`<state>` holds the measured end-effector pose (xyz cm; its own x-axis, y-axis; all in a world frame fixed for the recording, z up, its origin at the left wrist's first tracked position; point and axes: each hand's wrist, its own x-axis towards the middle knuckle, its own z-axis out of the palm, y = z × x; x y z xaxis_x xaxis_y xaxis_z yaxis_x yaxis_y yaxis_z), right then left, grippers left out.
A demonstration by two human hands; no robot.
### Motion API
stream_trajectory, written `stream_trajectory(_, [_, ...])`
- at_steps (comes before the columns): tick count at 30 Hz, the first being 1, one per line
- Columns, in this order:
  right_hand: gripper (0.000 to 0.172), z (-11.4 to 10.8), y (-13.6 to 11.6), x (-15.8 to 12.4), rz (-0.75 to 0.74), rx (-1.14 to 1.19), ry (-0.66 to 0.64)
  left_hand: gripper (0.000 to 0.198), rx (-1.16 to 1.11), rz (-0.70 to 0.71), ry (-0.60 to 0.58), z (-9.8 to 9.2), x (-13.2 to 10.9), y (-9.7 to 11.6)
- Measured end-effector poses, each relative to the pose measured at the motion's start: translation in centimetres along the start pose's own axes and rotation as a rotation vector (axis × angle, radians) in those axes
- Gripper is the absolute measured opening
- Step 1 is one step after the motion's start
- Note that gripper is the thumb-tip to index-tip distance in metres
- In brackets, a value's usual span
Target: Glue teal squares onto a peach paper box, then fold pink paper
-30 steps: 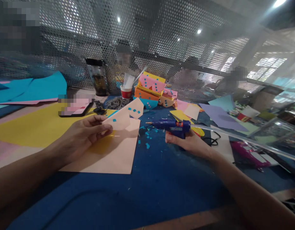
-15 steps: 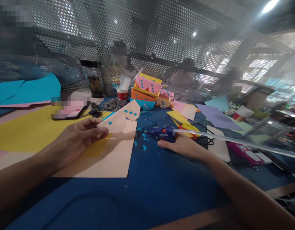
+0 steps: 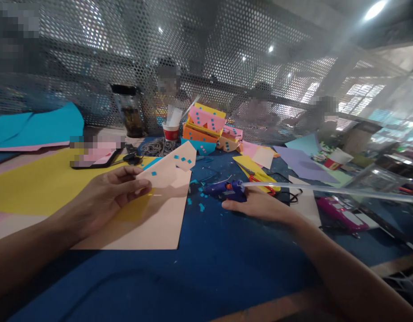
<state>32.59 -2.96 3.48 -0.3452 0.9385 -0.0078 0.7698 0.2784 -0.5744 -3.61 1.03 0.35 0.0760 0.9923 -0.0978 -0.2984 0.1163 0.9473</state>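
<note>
Between thumb and fingers, my left hand (image 3: 122,190) pinches a folded peach paper piece (image 3: 173,163) dotted with small blue squares. It is raised over a flat peach sheet (image 3: 153,235). My right hand (image 3: 253,203) is wrapped round a blue hot glue gun (image 3: 226,190), its nozzle pointing left; most of those fingers are hidden behind the gun. A long clear glue stick (image 3: 320,190) sticks out of its back toward the right. Small blue paper scraps (image 3: 201,206) lie near the nozzle. Red-handled scissors (image 3: 260,182) rest on yellow paper just beyond the gun.
Decorated folded paper pieces (image 3: 204,123) are stacked at the back beside a red and white cup (image 3: 170,130) and a dark-lidded bottle (image 3: 129,112). A phone (image 3: 97,154) lies at left on yellow paper (image 3: 32,183). A magenta device (image 3: 342,214) is at right. Perforated metal stands behind.
My right hand and the glue gun have shifted very slightly, with the nozzle a little lower. My left hand keeps the folded paper piece in nearly the same place.
</note>
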Motion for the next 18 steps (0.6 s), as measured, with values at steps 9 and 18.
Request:
stream_trajectory(9, [0.044, -0.36, -0.05, -0.20, -0.036, -0.026, -0.030, 0.045, -0.010, -0.005, -0.004, 0.10, 0.00, 0.13])
stream_trajectory(18, [0.041, -0.23, 0.02, -0.22, -0.048, -0.028, -0.020, 0.043, -0.015, 0.014, 0.016, 0.33, -0.11, 0.21])
